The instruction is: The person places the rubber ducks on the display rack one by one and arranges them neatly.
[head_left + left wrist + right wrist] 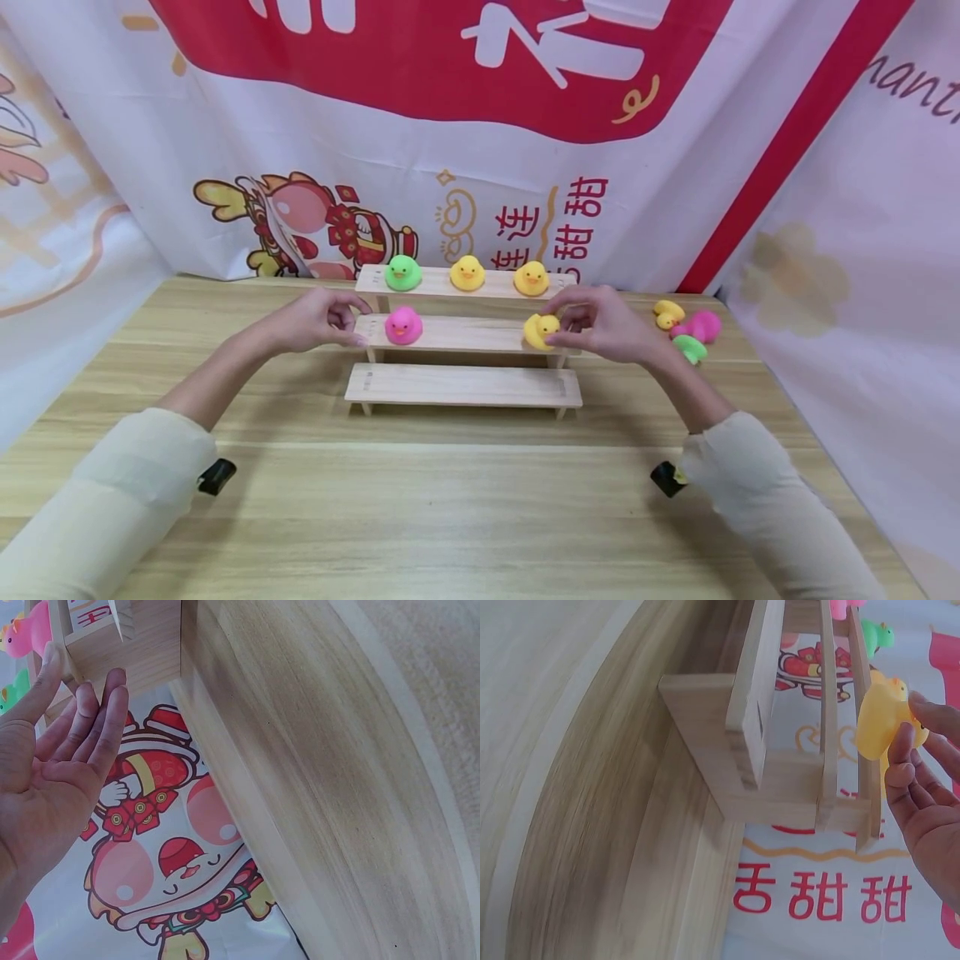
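Yellow duck (536, 332) is pinched by the inward-pointing right hand (606, 324).

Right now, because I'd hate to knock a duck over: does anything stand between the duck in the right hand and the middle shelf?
Nothing visible does. The right hand holds its yellow duck at the right end of the middle shelf; the pink duck there sits near the other end, well apart.
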Demonstrator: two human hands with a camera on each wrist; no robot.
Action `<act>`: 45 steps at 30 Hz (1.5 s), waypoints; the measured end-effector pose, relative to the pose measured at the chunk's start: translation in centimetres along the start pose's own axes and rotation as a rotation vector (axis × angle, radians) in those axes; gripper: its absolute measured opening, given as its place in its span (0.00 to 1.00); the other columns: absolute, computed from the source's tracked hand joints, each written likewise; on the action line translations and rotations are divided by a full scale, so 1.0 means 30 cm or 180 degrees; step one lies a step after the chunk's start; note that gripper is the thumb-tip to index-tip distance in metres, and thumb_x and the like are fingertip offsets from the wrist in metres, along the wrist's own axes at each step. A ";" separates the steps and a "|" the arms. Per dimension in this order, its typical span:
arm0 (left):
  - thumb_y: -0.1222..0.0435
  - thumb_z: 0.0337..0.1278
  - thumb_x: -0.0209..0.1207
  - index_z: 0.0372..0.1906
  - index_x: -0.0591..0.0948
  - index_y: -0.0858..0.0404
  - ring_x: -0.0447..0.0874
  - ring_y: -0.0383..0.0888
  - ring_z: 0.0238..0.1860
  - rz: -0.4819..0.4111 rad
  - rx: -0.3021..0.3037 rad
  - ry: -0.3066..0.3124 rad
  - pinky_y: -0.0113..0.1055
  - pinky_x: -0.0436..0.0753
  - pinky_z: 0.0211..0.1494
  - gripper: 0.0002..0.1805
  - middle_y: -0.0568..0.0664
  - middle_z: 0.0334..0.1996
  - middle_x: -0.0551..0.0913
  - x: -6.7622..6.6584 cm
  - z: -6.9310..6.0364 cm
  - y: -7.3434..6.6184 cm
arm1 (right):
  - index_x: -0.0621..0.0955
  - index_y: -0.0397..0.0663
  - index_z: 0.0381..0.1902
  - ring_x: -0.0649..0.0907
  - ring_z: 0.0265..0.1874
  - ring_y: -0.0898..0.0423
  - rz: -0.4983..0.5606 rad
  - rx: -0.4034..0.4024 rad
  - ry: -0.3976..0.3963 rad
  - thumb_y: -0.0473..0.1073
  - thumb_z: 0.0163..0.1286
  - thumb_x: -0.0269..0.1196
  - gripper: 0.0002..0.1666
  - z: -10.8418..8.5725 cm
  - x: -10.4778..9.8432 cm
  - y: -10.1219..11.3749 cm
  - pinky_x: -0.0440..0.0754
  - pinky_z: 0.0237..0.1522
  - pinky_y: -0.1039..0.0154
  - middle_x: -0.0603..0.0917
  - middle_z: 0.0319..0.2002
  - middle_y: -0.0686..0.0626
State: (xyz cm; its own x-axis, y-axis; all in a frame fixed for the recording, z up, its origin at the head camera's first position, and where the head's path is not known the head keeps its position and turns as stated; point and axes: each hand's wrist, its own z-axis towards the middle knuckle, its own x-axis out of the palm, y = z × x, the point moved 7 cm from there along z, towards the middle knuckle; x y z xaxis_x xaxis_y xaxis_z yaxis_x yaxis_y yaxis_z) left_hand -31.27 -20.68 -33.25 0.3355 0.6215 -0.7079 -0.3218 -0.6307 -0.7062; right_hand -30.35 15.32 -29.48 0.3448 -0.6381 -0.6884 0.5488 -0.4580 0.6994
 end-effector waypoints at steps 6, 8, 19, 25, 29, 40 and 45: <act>0.69 0.56 0.75 0.54 0.80 0.76 0.76 0.41 0.29 0.0019 -0.0002 -0.0001 0.29 0.78 0.35 0.24 0.50 0.27 0.80 -0.001 0.003 0.003 | 0.85 0.38 0.49 0.78 0.25 0.53 0.0180 -0.0310 0.0052 0.32 0.63 0.75 0.17 0.032 0.026 0.030 0.78 0.29 0.66 0.84 0.26 0.49; 0.69 0.56 0.75 0.55 0.80 0.76 0.76 0.41 0.29 0.0035 0.0001 0.0000 0.29 0.78 0.35 0.25 0.50 0.27 0.80 -0.002 0.004 0.006 | 0.85 0.38 0.48 0.80 0.25 0.54 0.0232 -0.0352 0.0052 0.31 0.62 0.75 0.16 0.040 0.034 0.034 0.79 0.29 0.66 0.85 0.26 0.49; 0.69 0.56 0.74 0.55 0.80 0.76 0.76 0.41 0.29 0.0049 -0.0009 0.0017 0.29 0.79 0.35 0.24 0.50 0.27 0.80 -0.002 0.002 0.003 | 0.85 0.38 0.48 0.85 0.27 0.53 0.0180 -0.0302 0.0029 0.33 0.62 0.76 0.17 0.079 0.083 0.056 0.83 0.31 0.64 0.87 0.34 0.45; 0.69 0.56 0.74 0.56 0.80 0.76 0.77 0.41 0.30 0.0038 -0.0008 0.0014 0.29 0.80 0.36 0.25 0.50 0.28 0.80 -0.001 0.003 0.009 | 0.86 0.38 0.48 0.86 0.28 0.54 0.0087 -0.0388 -0.0053 0.33 0.61 0.77 0.18 0.101 0.102 0.075 0.84 0.33 0.65 0.89 0.30 0.48; 0.69 0.56 0.74 0.55 0.80 0.76 0.76 0.41 0.30 0.0005 0.0001 0.0014 0.29 0.79 0.36 0.25 0.50 0.27 0.80 0.001 0.002 0.007 | 0.86 0.36 0.47 0.86 0.28 0.54 0.0136 -0.0428 -0.0056 0.32 0.60 0.77 0.17 0.117 0.122 0.085 0.85 0.33 0.65 0.89 0.31 0.46; 0.70 0.57 0.74 0.55 0.80 0.77 0.77 0.42 0.30 -0.0013 -0.0064 0.0015 0.29 0.79 0.36 0.24 0.51 0.28 0.80 0.001 -0.001 0.010 | 0.86 0.36 0.47 0.88 0.30 0.55 0.0062 -0.0447 -0.0050 0.34 0.61 0.77 0.18 0.145 0.158 0.106 0.87 0.36 0.62 0.88 0.38 0.43; 0.69 0.58 0.74 0.55 0.79 0.77 0.77 0.42 0.31 -0.0053 -0.0028 0.0001 0.29 0.79 0.36 0.24 0.51 0.28 0.80 0.001 -0.003 0.008 | 0.86 0.37 0.48 0.87 0.30 0.56 -0.0002 -0.0366 -0.0076 0.34 0.61 0.77 0.18 0.158 0.166 0.115 0.87 0.36 0.62 0.88 0.40 0.44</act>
State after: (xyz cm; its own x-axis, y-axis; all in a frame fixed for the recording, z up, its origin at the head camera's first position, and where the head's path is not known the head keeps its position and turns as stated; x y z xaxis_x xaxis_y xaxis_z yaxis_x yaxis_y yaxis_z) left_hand -31.25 -20.84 -33.43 0.3410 0.6318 -0.6961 -0.3083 -0.6243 -0.7177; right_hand -30.35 7.62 -29.58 0.3270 -0.6529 -0.6833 0.6332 -0.3853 0.6712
